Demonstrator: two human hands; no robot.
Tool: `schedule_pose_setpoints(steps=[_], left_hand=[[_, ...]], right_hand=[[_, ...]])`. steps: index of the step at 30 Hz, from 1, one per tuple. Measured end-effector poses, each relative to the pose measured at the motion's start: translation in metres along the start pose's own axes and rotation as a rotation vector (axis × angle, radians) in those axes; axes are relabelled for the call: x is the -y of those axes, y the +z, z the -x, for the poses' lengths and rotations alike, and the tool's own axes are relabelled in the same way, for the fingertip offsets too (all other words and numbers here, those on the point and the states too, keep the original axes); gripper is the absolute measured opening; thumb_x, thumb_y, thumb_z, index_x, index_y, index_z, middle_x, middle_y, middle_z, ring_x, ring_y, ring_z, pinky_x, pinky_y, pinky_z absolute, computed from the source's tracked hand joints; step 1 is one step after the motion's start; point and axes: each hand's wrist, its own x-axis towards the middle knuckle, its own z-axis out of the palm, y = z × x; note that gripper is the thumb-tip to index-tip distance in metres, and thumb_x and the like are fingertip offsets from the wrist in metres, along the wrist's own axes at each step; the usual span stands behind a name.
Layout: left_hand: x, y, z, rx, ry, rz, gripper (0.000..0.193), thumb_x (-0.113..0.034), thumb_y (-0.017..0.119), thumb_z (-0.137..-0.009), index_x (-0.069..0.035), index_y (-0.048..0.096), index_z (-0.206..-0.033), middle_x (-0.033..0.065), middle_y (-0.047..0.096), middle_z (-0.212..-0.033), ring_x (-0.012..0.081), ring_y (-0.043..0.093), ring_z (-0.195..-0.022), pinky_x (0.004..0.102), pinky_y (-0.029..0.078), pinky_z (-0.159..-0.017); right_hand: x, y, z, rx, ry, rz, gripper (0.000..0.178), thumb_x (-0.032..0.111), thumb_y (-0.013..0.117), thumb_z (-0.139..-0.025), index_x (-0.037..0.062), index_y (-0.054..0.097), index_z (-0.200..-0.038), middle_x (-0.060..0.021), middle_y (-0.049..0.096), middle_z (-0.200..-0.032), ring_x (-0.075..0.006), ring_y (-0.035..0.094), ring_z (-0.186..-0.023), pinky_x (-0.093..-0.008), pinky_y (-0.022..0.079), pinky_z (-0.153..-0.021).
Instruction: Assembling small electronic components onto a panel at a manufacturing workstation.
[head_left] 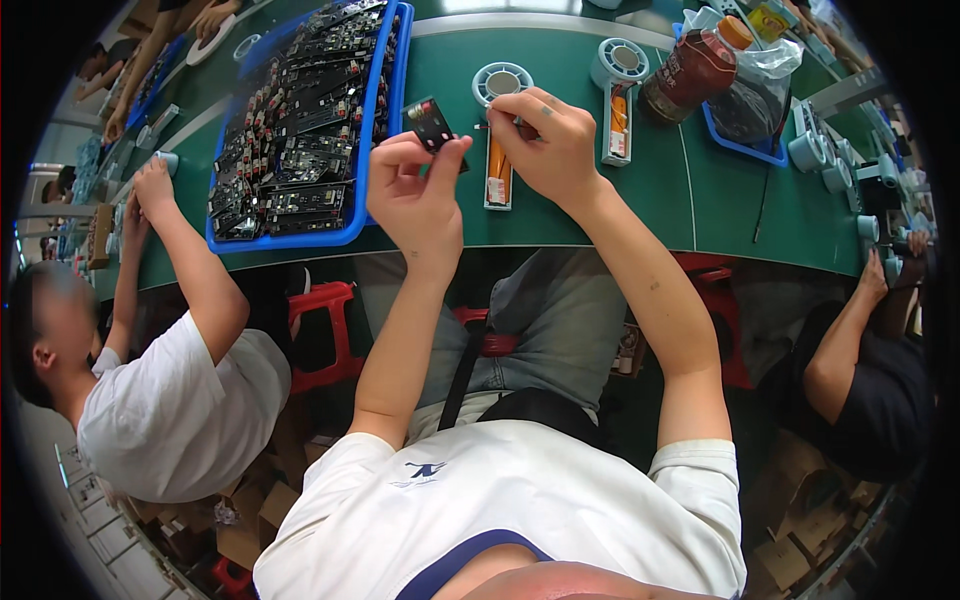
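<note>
My left hand (418,195) pinches a black circuit board (432,125) between thumb and fingers, raised over the table. To its right, my right hand (548,140) is closed in a pinch at a light-blue handheld fan housing (503,78). What its fingertips grip is too small and covered to make out. Below the round head, the housing's open handle (497,185) shows an orange part and a white label, partly behind my hand. A second fan housing (620,62) lies farther right, with an orange part (619,112) in its handle.
A blue tray (362,215) full of circuit boards stands at left. Farther right are a dark drink bottle (690,75) with an orange cap and a blue bin (745,145) holding a plastic bag. More fan housings (808,150) sit at the right edge. Co-workers sit on both sides.
</note>
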Motion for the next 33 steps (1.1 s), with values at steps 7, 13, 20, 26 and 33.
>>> schedule_pose_setpoints(steps=[7, 13, 20, 26, 33], left_hand=[[-0.001, 0.001, -0.008, 0.206, -0.208, -0.267, 0.035, 0.006, 0.065, -0.092, 0.002, 0.053, -0.124, 0.0094, 0.063, -0.1, 0.0153, 0.066, -0.08, 0.0253, 0.058, -0.074], [0.0, -0.007, -0.013, 0.225, -0.174, -0.464, 0.036, 0.002, 0.058, -0.095, 0.002, 0.055, -0.131, 0.0101, 0.065, -0.097, 0.0137, 0.064, -0.079, 0.0257, 0.053, -0.072], [0.003, -0.012, -0.014, 0.358, -0.117, -0.604, 0.044, -0.004, 0.055, -0.101, -0.009, 0.054, -0.145, 0.0015, 0.059, -0.093, 0.0065, 0.05, -0.075, 0.0213, 0.042, -0.067], [-0.001, -0.012, -0.013, 0.334, -0.118, -0.631, 0.045, -0.006, 0.056, -0.098, -0.013, 0.056, -0.143, 0.0093, 0.06, -0.084, 0.0159, 0.056, -0.07, 0.0304, 0.048, -0.066], [-0.001, -0.008, -0.012, 0.362, -0.011, -0.738, 0.045, -0.004, 0.057, -0.096, -0.013, 0.059, -0.14, 0.0132, 0.061, -0.084, 0.0201, 0.058, -0.068, 0.0338, 0.049, -0.065]], right_hand=[[0.0, -0.001, 0.0, 0.014, 0.002, 0.026, 0.011, 0.005, 0.075, -0.08, 0.0097, 0.068, -0.087, -0.0041, 0.068, -0.074, -0.0216, 0.065, -0.056, -0.0297, 0.051, -0.051], [-0.002, 0.0, 0.002, 0.043, -0.055, 0.014, 0.01, 0.006, 0.075, -0.08, 0.0103, 0.068, -0.086, -0.0032, 0.067, -0.073, -0.0213, 0.065, -0.056, -0.0297, 0.05, -0.05], [-0.004, 0.002, 0.002, 0.058, -0.13, 0.043, 0.013, 0.001, 0.076, -0.079, 0.0069, 0.069, -0.089, -0.0035, 0.066, -0.072, -0.0163, 0.06, -0.052, -0.0263, 0.048, -0.049], [-0.004, 0.001, 0.002, 0.035, -0.081, 0.017, 0.012, 0.002, 0.075, -0.079, 0.0073, 0.069, -0.087, -0.0042, 0.066, -0.071, -0.018, 0.061, -0.053, -0.0267, 0.049, -0.049], [-0.004, -0.001, 0.003, 0.065, -0.11, 0.053, 0.011, 0.001, 0.074, -0.078, 0.0067, 0.068, -0.085, -0.0059, 0.066, -0.072, -0.0206, 0.063, -0.054, -0.0286, 0.05, -0.051]])
